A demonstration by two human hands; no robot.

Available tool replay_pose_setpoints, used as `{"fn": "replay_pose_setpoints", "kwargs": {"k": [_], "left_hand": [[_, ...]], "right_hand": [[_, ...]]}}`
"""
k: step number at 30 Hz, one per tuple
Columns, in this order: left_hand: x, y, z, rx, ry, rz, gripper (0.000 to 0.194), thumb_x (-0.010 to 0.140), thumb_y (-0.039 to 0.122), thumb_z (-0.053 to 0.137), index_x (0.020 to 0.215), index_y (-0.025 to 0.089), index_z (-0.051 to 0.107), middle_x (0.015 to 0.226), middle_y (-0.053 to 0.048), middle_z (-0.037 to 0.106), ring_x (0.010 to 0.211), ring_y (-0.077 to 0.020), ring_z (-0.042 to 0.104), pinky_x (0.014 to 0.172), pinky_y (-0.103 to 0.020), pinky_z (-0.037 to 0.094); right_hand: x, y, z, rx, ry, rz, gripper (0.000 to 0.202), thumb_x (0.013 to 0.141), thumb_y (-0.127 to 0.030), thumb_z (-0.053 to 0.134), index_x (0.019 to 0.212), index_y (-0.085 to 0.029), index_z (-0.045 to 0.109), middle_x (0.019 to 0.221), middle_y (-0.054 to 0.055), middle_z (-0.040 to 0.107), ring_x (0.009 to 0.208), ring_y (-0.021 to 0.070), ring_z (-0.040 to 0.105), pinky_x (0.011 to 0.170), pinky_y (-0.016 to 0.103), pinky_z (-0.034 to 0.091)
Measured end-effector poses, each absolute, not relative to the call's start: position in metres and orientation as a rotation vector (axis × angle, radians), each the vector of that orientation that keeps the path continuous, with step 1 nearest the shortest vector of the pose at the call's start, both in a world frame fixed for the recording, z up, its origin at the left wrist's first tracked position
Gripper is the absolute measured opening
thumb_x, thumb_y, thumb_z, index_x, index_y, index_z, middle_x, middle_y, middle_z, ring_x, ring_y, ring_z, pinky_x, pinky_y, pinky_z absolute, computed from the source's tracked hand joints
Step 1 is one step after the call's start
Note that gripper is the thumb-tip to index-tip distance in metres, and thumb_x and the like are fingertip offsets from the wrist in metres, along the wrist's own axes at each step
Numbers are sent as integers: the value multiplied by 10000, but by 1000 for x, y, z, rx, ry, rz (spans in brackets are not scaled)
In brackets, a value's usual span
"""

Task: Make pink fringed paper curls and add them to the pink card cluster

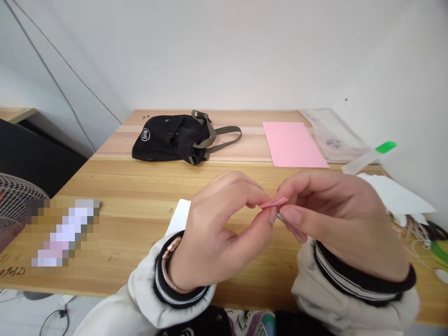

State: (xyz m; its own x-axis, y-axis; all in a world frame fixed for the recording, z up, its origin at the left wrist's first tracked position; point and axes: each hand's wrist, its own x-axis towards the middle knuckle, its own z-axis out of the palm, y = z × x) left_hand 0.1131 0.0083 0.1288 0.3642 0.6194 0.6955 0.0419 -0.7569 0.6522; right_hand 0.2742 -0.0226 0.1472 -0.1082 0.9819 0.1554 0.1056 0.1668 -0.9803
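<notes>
Between my two hands, above the near part of the wooden table (136, 196), is a small folded piece of pink paper (275, 203). My left hand (227, 228) pinches its left end between thumb and forefinger. From the other side, my right hand (336, 214) closes on its right end, with thumb and forefinger drawn together. A bit of blue shows under the paper by my right thumb; I cannot make out what it is. Part of a white sheet (179, 217) lies on the table behind my left wrist.
A black bag (168, 137) with straps lies at the back. Right of it are a pink sheet (294, 144) and a clear sleeve with a green end (386, 147). White papers (402, 196) and cables (416, 231) sit at the right edge. A fan (17, 205) stands left.
</notes>
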Motion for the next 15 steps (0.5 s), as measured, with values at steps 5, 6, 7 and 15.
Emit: {"fn": "replay_pose_setpoints", "kwargs": {"k": [5, 6, 7, 15], "left_hand": [[114, 8, 129, 2068, 586, 1410, 100, 765, 84, 568, 776, 182, 587, 708, -31, 598, 639, -133, 555, 566, -287, 482], [114, 8, 129, 2065, 588, 1409, 105, 768, 86, 566, 774, 188, 588, 705, -30, 598, 639, -134, 555, 565, -288, 481], [114, 8, 129, 2067, 587, 1409, 108, 766, 85, 568, 776, 191, 589, 705, -28, 598, 640, -134, 555, 565, -288, 482], [113, 8, 128, 2090, 566, 1406, 97, 759, 76, 579, 783, 170, 582, 721, -32, 601, 657, -128, 565, 580, -279, 489]], "right_hand": [[276, -24, 144, -1067, -1380, 1177, 73, 764, -246, 645, 779, -183, 678, 536, -15, 568, 430, 66, 483, 366, 179, 386], [276, -24, 143, -1054, -1364, 1192, 88, 781, -257, 628, 784, -185, 678, 534, -13, 567, 433, 70, 487, 370, 183, 391], [276, -24, 142, -1041, -1351, 1202, 102, 794, -265, 613, 787, -188, 678, 530, -13, 565, 434, 72, 489, 374, 187, 396], [275, -24, 141, -1042, -1312, 1200, 86, 799, -252, 609, 775, -195, 669, 526, -17, 564, 426, 71, 485, 371, 186, 391]]}}
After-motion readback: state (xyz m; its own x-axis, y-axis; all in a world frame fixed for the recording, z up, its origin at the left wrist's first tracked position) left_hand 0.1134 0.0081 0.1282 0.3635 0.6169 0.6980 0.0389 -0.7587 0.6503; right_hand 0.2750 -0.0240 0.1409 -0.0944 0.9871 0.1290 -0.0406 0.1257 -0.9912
